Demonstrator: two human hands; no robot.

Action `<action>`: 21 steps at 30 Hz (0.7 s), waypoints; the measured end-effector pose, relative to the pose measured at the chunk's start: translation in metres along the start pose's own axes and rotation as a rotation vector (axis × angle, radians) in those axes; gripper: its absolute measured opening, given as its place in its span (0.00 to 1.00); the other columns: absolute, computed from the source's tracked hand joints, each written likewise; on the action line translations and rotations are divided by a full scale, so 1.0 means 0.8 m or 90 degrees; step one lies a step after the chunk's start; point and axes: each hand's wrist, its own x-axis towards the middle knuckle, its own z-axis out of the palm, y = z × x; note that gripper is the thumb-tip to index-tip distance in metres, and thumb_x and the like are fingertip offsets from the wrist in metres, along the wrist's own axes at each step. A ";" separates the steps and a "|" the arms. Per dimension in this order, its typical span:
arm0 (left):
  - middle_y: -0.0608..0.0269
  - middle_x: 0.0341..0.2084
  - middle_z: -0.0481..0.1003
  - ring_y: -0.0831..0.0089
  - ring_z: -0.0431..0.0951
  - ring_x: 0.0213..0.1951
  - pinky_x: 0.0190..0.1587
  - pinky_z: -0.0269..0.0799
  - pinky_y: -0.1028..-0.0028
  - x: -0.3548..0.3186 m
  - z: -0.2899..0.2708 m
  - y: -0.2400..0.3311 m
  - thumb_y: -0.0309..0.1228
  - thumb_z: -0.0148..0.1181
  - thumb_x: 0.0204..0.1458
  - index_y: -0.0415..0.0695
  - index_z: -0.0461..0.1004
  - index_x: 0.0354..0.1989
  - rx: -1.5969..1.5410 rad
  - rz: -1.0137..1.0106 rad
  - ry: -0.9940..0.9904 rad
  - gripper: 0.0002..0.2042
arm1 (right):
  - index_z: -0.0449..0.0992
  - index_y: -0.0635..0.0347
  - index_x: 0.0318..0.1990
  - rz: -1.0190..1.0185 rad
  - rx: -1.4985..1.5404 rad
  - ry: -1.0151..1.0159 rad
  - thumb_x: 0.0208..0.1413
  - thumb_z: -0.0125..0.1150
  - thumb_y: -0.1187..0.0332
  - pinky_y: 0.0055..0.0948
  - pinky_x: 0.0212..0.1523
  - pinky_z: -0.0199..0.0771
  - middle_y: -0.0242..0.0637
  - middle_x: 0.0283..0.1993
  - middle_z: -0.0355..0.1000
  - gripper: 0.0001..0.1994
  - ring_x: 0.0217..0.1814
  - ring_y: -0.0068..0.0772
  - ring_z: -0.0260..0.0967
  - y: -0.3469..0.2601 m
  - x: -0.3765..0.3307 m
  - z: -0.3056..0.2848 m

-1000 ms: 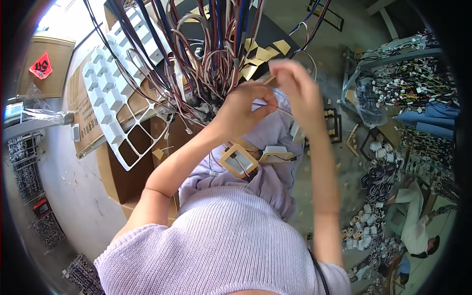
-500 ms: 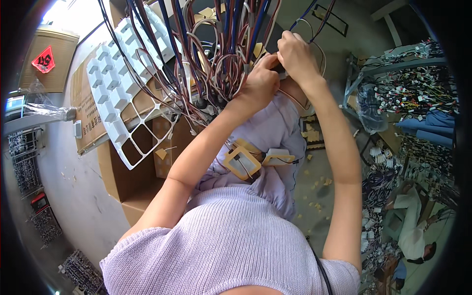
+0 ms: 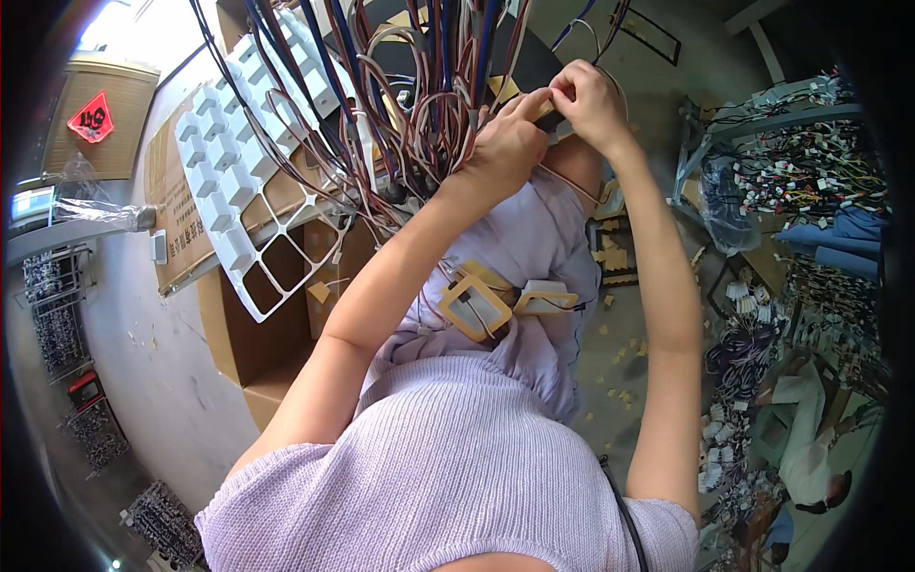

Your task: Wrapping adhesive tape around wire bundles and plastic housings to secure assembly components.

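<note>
My left hand (image 3: 503, 145) and my right hand (image 3: 589, 107) meet beyond my knees, beside a hanging bundle of brown, blue and pale wires (image 3: 443, 124). The right thumb and forefinger are pinched together. Close to them, the left fingers are bent inward, their tips touching or nearly touching the right fingertips. Something small and yellowish shows between the hands, but I cannot make out what they hold. On my lap lie a yellow-framed flat piece (image 3: 474, 310) with a pale middle and a dark lead, and a similar yellow-edged piece (image 3: 546, 297).
A white pocketed tray (image 3: 221, 205) leans on an open cardboard box (image 3: 229, 353) at the left. Racks of bundled cables (image 3: 810, 172) stand at the right, with another person (image 3: 805, 448) near them. Yellow scraps (image 3: 624, 396) litter the floor.
My right hand has shifted slightly right and down, its pinch now showing more clearly. The left forefinger has stretched out toward it. The view has shifted slightly.
</note>
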 end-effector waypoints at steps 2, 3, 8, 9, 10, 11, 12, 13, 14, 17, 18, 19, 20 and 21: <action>0.65 0.60 0.62 0.68 0.63 0.60 0.52 0.60 0.59 0.007 -0.007 0.004 0.26 0.62 0.42 0.50 0.79 0.25 0.013 0.000 -0.032 0.03 | 0.76 0.61 0.24 -0.009 -0.035 -0.006 0.45 0.62 0.69 0.37 0.36 0.71 0.41 0.31 0.71 0.06 0.33 0.43 0.71 0.003 0.000 0.000; 0.65 0.60 0.62 0.68 0.62 0.61 0.52 0.60 0.58 0.009 -0.009 0.005 0.27 0.62 0.42 0.50 0.79 0.25 0.025 -0.001 -0.062 0.03 | 0.76 0.61 0.24 -0.008 -0.033 -0.005 0.45 0.62 0.69 0.37 0.36 0.71 0.41 0.31 0.71 0.06 0.33 0.43 0.71 0.005 0.000 0.000; 0.66 0.58 0.63 0.66 0.60 0.61 0.50 0.59 0.55 0.011 -0.003 0.004 0.27 0.62 0.40 0.51 0.79 0.23 0.085 -0.001 -0.058 0.03 | 0.76 0.62 0.27 0.057 0.049 0.009 0.46 0.61 0.69 0.34 0.36 0.72 0.42 0.31 0.74 0.06 0.33 0.39 0.72 0.017 -0.004 0.010; 0.66 0.58 0.63 0.65 0.60 0.61 0.49 0.59 0.54 0.011 0.000 0.004 0.27 0.62 0.39 0.52 0.79 0.22 0.120 0.004 -0.052 0.03 | 0.76 0.62 0.27 0.057 0.051 0.010 0.46 0.61 0.69 0.34 0.36 0.72 0.42 0.31 0.74 0.06 0.33 0.39 0.72 0.020 -0.004 0.012; 0.66 0.58 0.63 0.65 0.60 0.61 0.49 0.59 0.54 0.011 0.000 0.005 0.27 0.62 0.39 0.52 0.79 0.22 0.120 0.005 -0.054 0.03 | 0.77 0.63 0.28 0.090 0.095 0.011 0.47 0.61 0.69 0.32 0.35 0.72 0.40 0.30 0.74 0.06 0.31 0.35 0.72 0.026 -0.006 0.014; 0.66 0.58 0.63 0.65 0.60 0.61 0.48 0.59 0.54 0.014 0.000 0.004 0.27 0.62 0.38 0.52 0.79 0.22 0.115 0.003 -0.048 0.03 | 0.77 0.64 0.29 0.123 0.138 0.012 0.49 0.61 0.69 0.29 0.34 0.72 0.38 0.29 0.75 0.07 0.29 0.31 0.72 0.033 -0.007 0.016; 0.66 0.58 0.63 0.65 0.60 0.60 0.48 0.59 0.54 0.018 0.000 0.003 0.27 0.62 0.37 0.53 0.79 0.21 0.109 0.003 -0.042 0.04 | 0.77 0.64 0.29 0.126 0.138 0.014 0.49 0.61 0.69 0.29 0.34 0.72 0.38 0.29 0.75 0.07 0.29 0.31 0.72 0.039 -0.009 0.017; 0.65 0.58 0.63 0.65 0.60 0.60 0.47 0.59 0.55 0.019 0.000 0.002 0.27 0.62 0.36 0.55 0.79 0.21 0.134 -0.016 -0.053 0.05 | 0.77 0.65 0.30 0.151 0.242 0.029 0.51 0.61 0.68 0.27 0.34 0.72 0.35 0.28 0.74 0.07 0.28 0.27 0.70 0.041 -0.009 0.019; 0.65 0.58 0.63 0.65 0.60 0.60 0.47 0.59 0.55 0.019 0.000 -0.001 0.27 0.62 0.36 0.55 0.79 0.21 0.134 -0.017 -0.053 0.05 | 0.77 0.66 0.31 0.176 0.345 0.044 0.53 0.61 0.68 0.25 0.33 0.71 0.31 0.27 0.74 0.08 0.27 0.24 0.69 0.042 -0.009 0.019; 0.64 0.58 0.63 0.64 0.60 0.61 0.47 0.59 0.54 0.019 -0.002 -0.006 0.27 0.63 0.36 0.57 0.80 0.22 0.126 -0.017 -0.077 0.06 | 0.76 0.67 0.39 0.298 0.569 0.068 0.59 0.53 0.69 0.21 0.38 0.73 0.27 0.30 0.72 0.09 0.31 0.20 0.68 0.051 -0.024 0.002; 0.64 0.58 0.63 0.64 0.60 0.61 0.47 0.59 0.54 0.019 -0.003 -0.005 0.27 0.63 0.36 0.57 0.80 0.22 0.126 -0.013 -0.074 0.06 | 0.75 0.68 0.40 0.331 0.680 0.065 0.61 0.49 0.70 0.26 0.44 0.77 0.36 0.38 0.74 0.10 0.39 0.27 0.73 0.056 -0.027 -0.010; 0.63 0.58 0.63 0.64 0.60 0.61 0.47 0.59 0.54 0.019 0.001 -0.004 0.27 0.63 0.37 0.56 0.80 0.22 0.130 -0.018 -0.068 0.06 | 0.74 0.69 0.41 0.341 0.801 0.080 0.60 0.49 0.70 0.28 0.46 0.78 0.41 0.42 0.74 0.11 0.44 0.33 0.74 0.053 -0.032 -0.020; 0.63 0.58 0.63 0.64 0.61 0.61 0.48 0.59 0.55 0.020 0.004 -0.004 0.27 0.63 0.37 0.55 0.80 0.22 0.134 -0.021 -0.061 0.05 | 0.74 0.70 0.42 0.349 0.920 0.096 0.60 0.48 0.71 0.31 0.49 0.79 0.47 0.47 0.73 0.12 0.49 0.39 0.74 0.045 -0.035 -0.033; 0.63 0.58 0.63 0.64 0.61 0.61 0.48 0.59 0.55 0.020 0.007 -0.003 0.27 0.63 0.37 0.55 0.80 0.22 0.129 -0.018 -0.065 0.05 | 0.71 0.73 0.47 0.376 0.980 0.127 0.60 0.46 0.71 0.31 0.49 0.78 0.54 0.54 0.70 0.14 0.55 0.46 0.71 0.056 -0.043 -0.035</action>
